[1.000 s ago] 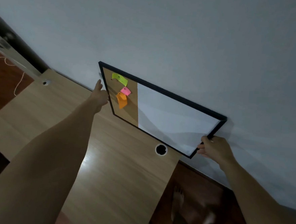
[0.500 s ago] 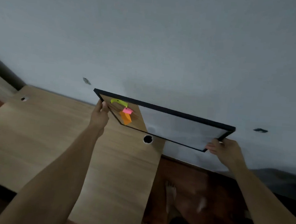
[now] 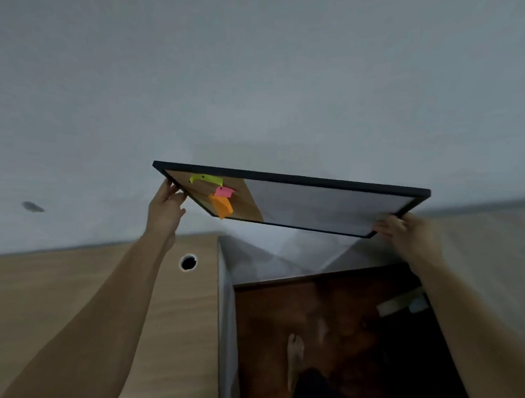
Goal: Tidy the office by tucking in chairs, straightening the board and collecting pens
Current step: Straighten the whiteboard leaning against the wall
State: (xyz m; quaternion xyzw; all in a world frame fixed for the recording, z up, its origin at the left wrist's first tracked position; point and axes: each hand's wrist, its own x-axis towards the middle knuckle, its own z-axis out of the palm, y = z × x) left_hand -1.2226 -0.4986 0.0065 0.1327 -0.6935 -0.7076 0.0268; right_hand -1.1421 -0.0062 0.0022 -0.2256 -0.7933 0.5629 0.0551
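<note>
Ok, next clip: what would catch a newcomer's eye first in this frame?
The black-framed board held up against the pale wall, with the left hand on its left edge and the right hand at its lower right corner. Next, the bright sticky notes in yellow-green, pink and orange on its cork strip at the left. Below lies a wooden desk with a round cable hole.

bare forearms (image 3: 117, 306), no sleeves in view, bare foot (image 3: 294, 356)
</note>
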